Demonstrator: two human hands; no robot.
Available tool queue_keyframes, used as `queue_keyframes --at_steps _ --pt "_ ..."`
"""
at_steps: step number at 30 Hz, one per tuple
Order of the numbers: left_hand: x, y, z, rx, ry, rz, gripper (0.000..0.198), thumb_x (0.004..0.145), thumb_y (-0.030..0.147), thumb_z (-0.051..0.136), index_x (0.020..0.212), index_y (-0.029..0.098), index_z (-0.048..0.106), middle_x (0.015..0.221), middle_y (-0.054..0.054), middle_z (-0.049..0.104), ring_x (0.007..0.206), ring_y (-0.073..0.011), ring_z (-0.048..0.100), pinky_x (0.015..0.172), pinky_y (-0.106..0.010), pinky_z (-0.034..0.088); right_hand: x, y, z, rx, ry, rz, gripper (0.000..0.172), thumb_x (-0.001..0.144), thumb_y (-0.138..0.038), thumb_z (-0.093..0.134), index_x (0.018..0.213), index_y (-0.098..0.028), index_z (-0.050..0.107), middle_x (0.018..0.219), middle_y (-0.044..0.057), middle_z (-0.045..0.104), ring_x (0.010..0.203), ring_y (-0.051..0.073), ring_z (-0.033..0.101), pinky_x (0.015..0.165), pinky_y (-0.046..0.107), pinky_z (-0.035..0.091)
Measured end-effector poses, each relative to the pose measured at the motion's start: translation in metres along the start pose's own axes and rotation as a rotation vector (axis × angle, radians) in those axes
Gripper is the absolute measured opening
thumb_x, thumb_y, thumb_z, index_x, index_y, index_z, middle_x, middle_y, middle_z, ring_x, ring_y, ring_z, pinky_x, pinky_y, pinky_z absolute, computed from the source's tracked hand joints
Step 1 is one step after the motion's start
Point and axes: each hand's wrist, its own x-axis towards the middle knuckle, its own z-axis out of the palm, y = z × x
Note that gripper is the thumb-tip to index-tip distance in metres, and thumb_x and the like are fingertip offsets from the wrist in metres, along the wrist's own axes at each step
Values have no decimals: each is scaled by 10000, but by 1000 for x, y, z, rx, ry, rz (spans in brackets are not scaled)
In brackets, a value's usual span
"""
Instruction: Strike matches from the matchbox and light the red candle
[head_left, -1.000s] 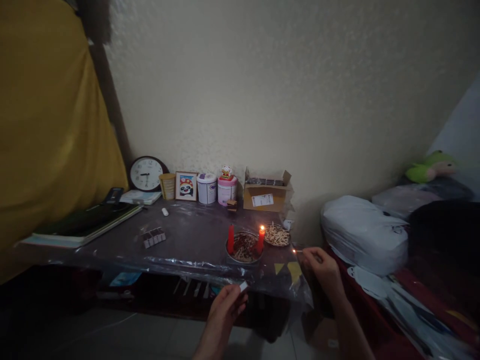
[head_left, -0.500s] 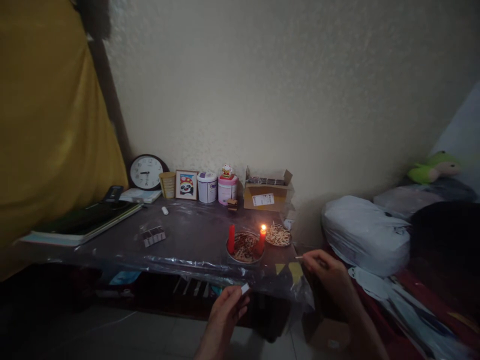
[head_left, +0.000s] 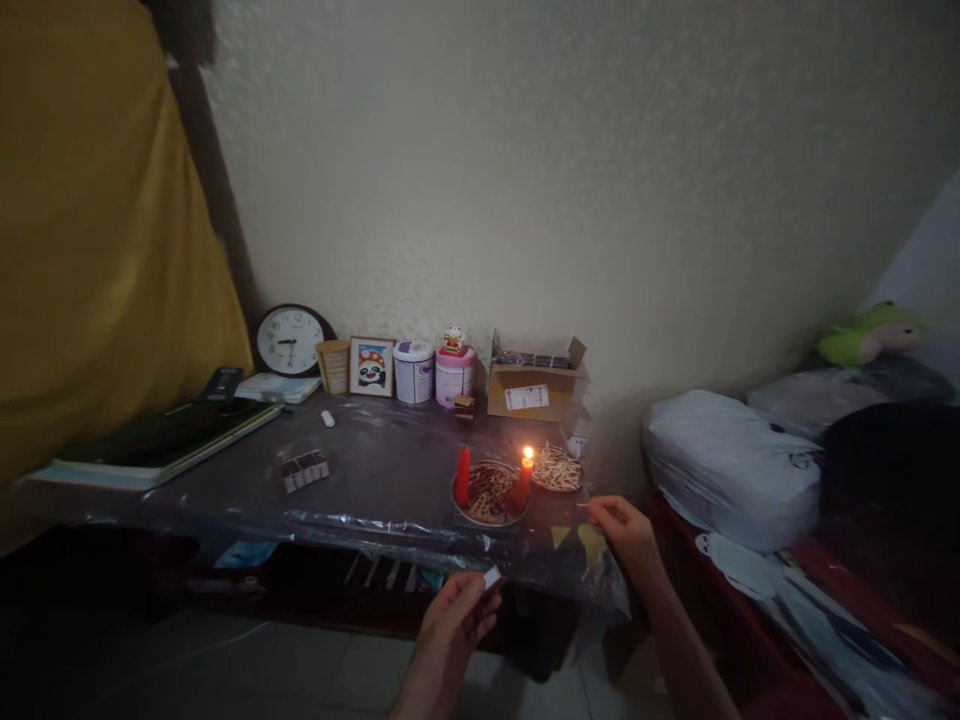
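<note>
My left hand (head_left: pixel 459 612) is closed on a small matchbox (head_left: pixel 491 577) in front of the table's front edge. Between the fingertips of my right hand (head_left: pixel 626 530) is a thin matchstick (head_left: pixel 583 505), pointing left; no flame shows on it. A round dish (head_left: pixel 491 497) holds two red candles. The left candle (head_left: pixel 463 478) is unlit, while the right candle (head_left: pixel 526 475) burns with a small flame. Behind my right hand's match, a plate (head_left: pixel 556 487) carries a pile of matchsticks (head_left: pixel 556 466).
Along the wall stand a clock (head_left: pixel 289 340), a picture frame (head_left: pixel 372 366), two tins (head_left: pixel 414 372) and a cardboard box (head_left: pixel 529 393). A pack of matchboxes (head_left: pixel 304 469) lies at left. White bags (head_left: pixel 731 470) are at right.
My right hand has moved left and slightly up with the matchstick, closer to the dish and the plate. My left hand has stayed nearly in place.
</note>
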Motion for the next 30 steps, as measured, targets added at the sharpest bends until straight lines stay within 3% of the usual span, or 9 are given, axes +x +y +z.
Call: queue_keyframes --at_steps 6,10,13,16,19,23,24,27,30 --pt "2 -2 -4 21 -23 -20 246 661 405 688 764 191 625 917 -59 695 840 -169 611 768 -275 416 34 14 35 97 38 40 266 538 -402 678 658 -168 636 556 26 655 549 212 635 536 346 523" --pt "3 -4 -5 48 -15 -28 280 642 424 695 771 185 626 923 -68 694 863 -181 609 767 -276 408 58 16 55 125 47 19 363 577 -414 663 814 -140 648 770 76 702 718 224 658 655 356 531" --pt "3 -4 -4 60 5 -38 301 613 424 716 756 178 620 881 -59 696 819 -166 615 740 -263 413 56 12 56 111 45 -10 441 583 -435 670 910 -142 638 933 103 693 862 240 639 721 349 517" --pt "3 -5 -4 71 32 -49 297 606 411 727 748 176 612 798 -34 691 764 -152 623 704 -252 424 25 5 47 78 -30 -9 383 635 -467 641 863 -160 653 853 89 705 759 232 654 656 335 523" --pt "3 -9 -5 109 16 -54 304 598 394 738 762 171 613 752 -23 678 743 -159 634 675 -251 435 -29 -8 38 34 -175 11 271 688 -428 634 805 -186 666 724 45 698 650 217 657 592 306 519" --pt "0 -14 -3 256 -20 88 324 586 394 739 779 165 614 664 -5 645 672 -153 606 636 -248 432 -100 -29 39 -151 -490 -90 207 826 -383 522 827 -220 650 803 13 677 787 189 639 720 259 495" --pt "-1 -15 -2 305 -13 148 314 588 391 735 768 164 615 659 -5 642 668 -154 596 640 -251 433 -113 -31 41 -152 -506 -113 189 827 -369 530 869 -224 644 861 15 674 829 185 631 749 247 489" --pt "-3 -15 0 437 -9 278 265 617 366 708 765 165 618 721 -23 655 710 -165 586 687 -265 439 -134 -30 47 -134 -511 -136 174 837 -329 529 941 -222 619 966 26 651 920 177 607 827 232 467" --pt "-3 -17 -1 529 -25 315 255 641 348 677 811 169 616 761 -30 652 727 -170 583 692 -267 446 -137 -20 49 -117 -527 -147 168 828 -314 541 947 -215 606 979 34 642 936 175 603 841 233 468"
